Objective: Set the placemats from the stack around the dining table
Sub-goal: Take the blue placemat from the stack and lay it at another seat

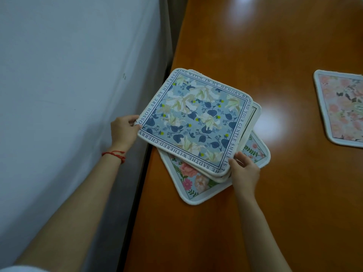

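Two bare forearms reach in from the bottom edge, the left one wearing a red string bracelet [114,154] at the wrist. The right hand [244,171] pinches the near corner of the stack of placemats [196,122], fingers curled over the edges of the upper mats, and how many it holds I cannot tell. The left hand [123,130] pinches the left corner of the top mat [194,118], the blue one with white flowers and a border of printed words, thumb on top and fingers under it. That corner overhangs the edge of the wooden table [255,46], close to a pale wall [68,85]. The bottom mat [188,185], with pink flowers, lies flat on the wood, turned askew to the ones above it. Further off at the right edge, a pink mat [341,108] already lies flat on the table, well apart from the stack.

My read is that the person is taking up mats to carry to the next seat. The next move calls for separating the top mat cleanly from those beneath, then setting it square at an open place
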Demonstrator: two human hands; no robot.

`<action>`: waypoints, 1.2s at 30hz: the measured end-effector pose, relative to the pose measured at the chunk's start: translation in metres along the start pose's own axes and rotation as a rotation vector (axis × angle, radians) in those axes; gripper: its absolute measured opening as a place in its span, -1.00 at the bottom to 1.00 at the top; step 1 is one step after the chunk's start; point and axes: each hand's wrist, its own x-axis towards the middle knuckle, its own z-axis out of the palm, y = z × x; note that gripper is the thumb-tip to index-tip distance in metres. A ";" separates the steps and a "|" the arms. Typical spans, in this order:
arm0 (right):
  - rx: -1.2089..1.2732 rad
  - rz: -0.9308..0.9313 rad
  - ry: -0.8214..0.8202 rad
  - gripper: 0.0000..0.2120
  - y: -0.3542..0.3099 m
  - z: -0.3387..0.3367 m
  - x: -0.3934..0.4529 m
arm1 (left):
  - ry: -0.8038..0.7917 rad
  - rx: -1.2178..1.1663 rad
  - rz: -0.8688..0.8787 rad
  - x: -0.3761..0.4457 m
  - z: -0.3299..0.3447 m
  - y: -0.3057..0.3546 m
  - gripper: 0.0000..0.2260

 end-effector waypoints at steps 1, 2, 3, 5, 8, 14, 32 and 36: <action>0.010 0.012 0.007 -0.61 0.000 -0.001 0.001 | 0.007 -0.015 -0.018 -0.001 -0.001 0.000 -0.71; 0.017 0.021 0.010 -0.60 0.000 -0.002 0.002 | 0.011 -0.030 -0.035 -0.002 -0.002 0.000 -0.71; 0.024 0.029 0.012 -0.60 0.000 -0.003 0.003 | 0.014 -0.047 -0.052 -0.004 -0.003 0.000 -0.70; 0.021 0.031 0.002 -0.64 0.001 -0.004 0.002 | 0.007 -0.076 -0.077 -0.008 -0.005 -0.001 -0.70; 0.001 0.018 -0.012 -0.70 0.005 -0.006 -0.002 | -0.015 -0.104 -0.097 -0.019 -0.007 -0.003 -0.69; -0.017 0.026 -0.031 -0.68 0.015 -0.022 -0.008 | -0.074 -0.239 -0.228 -0.046 -0.010 -0.012 -0.68; -0.045 0.035 -0.089 -0.65 0.057 -0.075 -0.046 | -0.164 -0.361 -0.352 -0.137 -0.018 -0.038 -0.66; -0.035 0.030 -0.108 -0.65 0.061 -0.080 -0.049 | -0.185 -0.363 -0.345 -0.148 -0.021 -0.038 -0.66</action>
